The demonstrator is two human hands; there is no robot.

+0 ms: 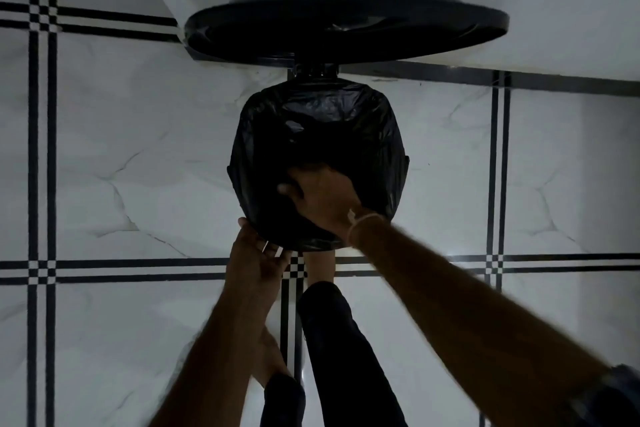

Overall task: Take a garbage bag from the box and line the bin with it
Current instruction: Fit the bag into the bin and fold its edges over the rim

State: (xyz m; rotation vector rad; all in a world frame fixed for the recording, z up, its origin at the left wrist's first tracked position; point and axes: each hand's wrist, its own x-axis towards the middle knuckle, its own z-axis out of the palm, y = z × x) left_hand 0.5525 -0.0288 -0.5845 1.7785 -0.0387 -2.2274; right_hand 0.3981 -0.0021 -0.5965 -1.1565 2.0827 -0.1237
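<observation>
lining bin [408, 163]: bag [322, 114], both hands at rim

Dim overall, with a cool grey cast over the white floor tiles [138, 149]. Faint glare on the tile just right of the bin's near edge, near the right wrist. Black bag [318, 135] and raised lid [346, 21] almost featureless in the gloom, only a few weak sheens on the plastic creases. Soft shadow under the lid. Both forearms dark and smeared by motion blur, worst toward the bottom corners. Floor lines bent near the frame edges by wide-angle distortion. Slight grain and softness throughout.
</observation>
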